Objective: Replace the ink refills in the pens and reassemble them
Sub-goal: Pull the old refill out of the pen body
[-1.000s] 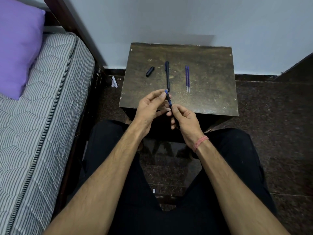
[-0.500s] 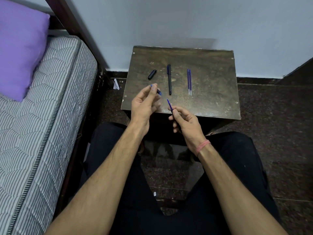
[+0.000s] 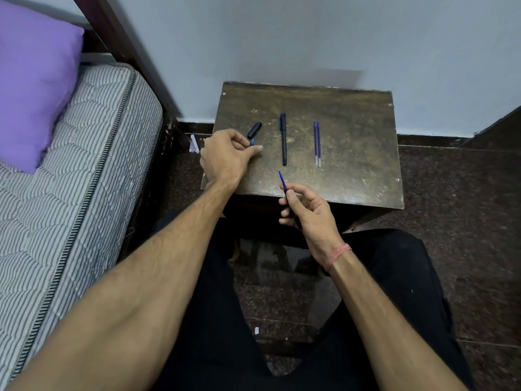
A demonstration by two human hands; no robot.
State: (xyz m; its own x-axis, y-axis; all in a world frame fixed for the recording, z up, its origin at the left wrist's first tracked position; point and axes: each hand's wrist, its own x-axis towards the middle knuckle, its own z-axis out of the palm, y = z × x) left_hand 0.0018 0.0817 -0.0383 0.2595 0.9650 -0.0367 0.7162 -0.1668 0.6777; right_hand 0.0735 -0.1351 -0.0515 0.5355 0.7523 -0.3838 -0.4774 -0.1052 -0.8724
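Blue plastic shows between the fingers of the left hand [image 3: 225, 156], a small piece [image 3: 252, 141] pinched just beside the black cap [image 3: 254, 130] on the desk [image 3: 352, 108]; it is small enough, I judge, to roll off the left edge if set down carelessly, or be lost against the dark floor. Right hand [image 3: 307, 213] grips the opened pen body, mostly hidden in the palm, with the old refill [image 3: 282, 180] jutting from its fingers; a loose hold could let it slide out and drop between the knees. Counted: one capped pen [image 3: 283, 139] lying mid-desk, two new refills [image 3: 317, 143] side by side right of it, one loose cap, one held refill.
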